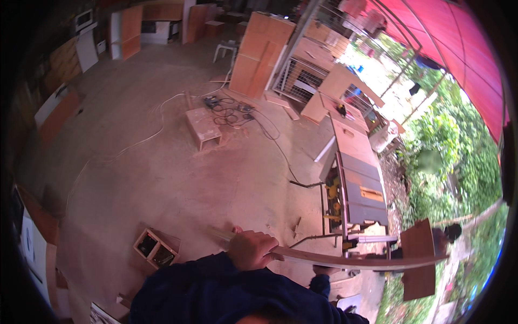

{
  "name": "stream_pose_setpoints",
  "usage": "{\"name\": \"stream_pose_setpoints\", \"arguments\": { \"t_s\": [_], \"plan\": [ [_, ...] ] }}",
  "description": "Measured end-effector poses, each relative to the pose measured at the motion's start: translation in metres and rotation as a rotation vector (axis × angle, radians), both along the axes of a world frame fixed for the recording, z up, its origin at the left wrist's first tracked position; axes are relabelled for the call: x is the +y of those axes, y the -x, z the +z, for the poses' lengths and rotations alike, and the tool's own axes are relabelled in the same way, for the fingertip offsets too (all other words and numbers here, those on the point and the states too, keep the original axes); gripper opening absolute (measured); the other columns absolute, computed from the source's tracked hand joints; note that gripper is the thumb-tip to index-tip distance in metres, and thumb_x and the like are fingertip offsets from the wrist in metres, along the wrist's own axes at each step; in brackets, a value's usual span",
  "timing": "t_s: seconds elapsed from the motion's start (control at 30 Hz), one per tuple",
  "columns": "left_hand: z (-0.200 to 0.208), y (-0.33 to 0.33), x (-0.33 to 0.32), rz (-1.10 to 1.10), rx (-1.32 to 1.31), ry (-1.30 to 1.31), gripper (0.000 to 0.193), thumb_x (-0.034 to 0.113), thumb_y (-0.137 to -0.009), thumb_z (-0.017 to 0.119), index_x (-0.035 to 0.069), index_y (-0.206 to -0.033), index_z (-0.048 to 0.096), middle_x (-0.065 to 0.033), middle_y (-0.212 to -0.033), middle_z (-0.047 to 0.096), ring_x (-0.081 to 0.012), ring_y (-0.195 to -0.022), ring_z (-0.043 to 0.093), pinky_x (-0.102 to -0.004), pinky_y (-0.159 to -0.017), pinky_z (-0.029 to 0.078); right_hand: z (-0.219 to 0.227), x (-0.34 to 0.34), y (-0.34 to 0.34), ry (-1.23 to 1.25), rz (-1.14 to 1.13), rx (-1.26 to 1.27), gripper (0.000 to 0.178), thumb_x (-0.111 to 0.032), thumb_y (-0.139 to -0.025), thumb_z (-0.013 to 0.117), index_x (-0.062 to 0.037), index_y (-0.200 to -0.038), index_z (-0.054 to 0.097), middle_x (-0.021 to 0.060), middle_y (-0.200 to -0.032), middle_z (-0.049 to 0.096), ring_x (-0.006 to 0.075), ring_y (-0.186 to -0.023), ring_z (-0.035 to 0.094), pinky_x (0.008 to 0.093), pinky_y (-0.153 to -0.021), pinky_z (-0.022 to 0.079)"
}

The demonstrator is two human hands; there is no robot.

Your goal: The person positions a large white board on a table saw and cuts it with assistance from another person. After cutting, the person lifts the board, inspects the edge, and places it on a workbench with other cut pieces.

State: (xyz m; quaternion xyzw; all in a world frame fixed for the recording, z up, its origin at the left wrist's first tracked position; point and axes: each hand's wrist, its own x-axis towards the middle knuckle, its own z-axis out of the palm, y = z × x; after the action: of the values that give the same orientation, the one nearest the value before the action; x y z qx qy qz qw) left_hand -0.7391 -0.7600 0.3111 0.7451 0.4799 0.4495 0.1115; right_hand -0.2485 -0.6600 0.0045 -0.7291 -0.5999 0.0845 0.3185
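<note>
My left hand (251, 249) is closed around the near-left end of a long, narrow wooden board (356, 263). The board is seen nearly edge-on and runs off to the right, past the table saw. Farther along, my right hand (326, 269) is in shadow against the board's lower side and seems to hold it; most of its fingers are hidden. Dark blue sleeves cover both arms. Brown panels (418, 237) show above and below the board's far right part; I cannot tell whether they touch it.
A table saw (367, 189) with a grey top stands ahead right. On the dusty floor are a low wooden box (204, 127), power tools with tangled cords (229, 108) and a divided wooden box (156, 248). A tall wooden cabinet (261, 54) stands farther back. Greenery (464, 146) lies to the right.
</note>
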Motion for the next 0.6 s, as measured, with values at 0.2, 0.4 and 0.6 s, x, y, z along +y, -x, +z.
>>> {"name": "stream_pose_setpoints", "arguments": {
  "t_s": [0.2,0.4,0.6],
  "plan": [
    [0.005,0.135,0.079,0.081,0.282,-0.190,0.027,0.039,-0.083,0.076,0.015,-0.088,0.064,0.0017,-0.074,0.061,-0.0167,-0.072,0.066,-0.0341,-0.061,0.047,-0.030,0.142,0.224,0.593,0.153,-0.355,0.079,-0.071,-0.087,0.058,-0.0190,-0.146,0.048,0.0071,-0.145,0.056,0.0329,-0.130,0.055,0.0551,-0.107,0.043],
    [0.009,0.277,0.197,0.181,0.307,-0.174,0.034,0.043,-0.074,0.082,0.017,-0.089,0.066,0.0028,-0.081,0.066,-0.0158,-0.078,0.066,-0.0341,-0.069,0.046,0.003,0.279,0.377,0.619,0.453,-0.563,0.072,-0.067,-0.087,0.059,-0.0194,-0.142,0.054,0.0077,-0.143,0.060,0.0334,-0.132,0.055,0.0511,-0.110,0.041],
    [0.031,0.401,0.243,0.505,0.242,-0.261,0.043,0.046,-0.067,0.086,0.016,-0.087,0.064,0.0019,-0.084,0.067,-0.0188,-0.081,0.066,-0.0351,-0.077,0.047,0.040,0.389,0.549,0.561,0.658,-0.674,0.066,-0.063,-0.088,0.059,-0.0198,-0.138,0.060,0.0083,-0.141,0.063,0.0338,-0.133,0.055,0.0470,-0.113,0.040]
  ]
}}
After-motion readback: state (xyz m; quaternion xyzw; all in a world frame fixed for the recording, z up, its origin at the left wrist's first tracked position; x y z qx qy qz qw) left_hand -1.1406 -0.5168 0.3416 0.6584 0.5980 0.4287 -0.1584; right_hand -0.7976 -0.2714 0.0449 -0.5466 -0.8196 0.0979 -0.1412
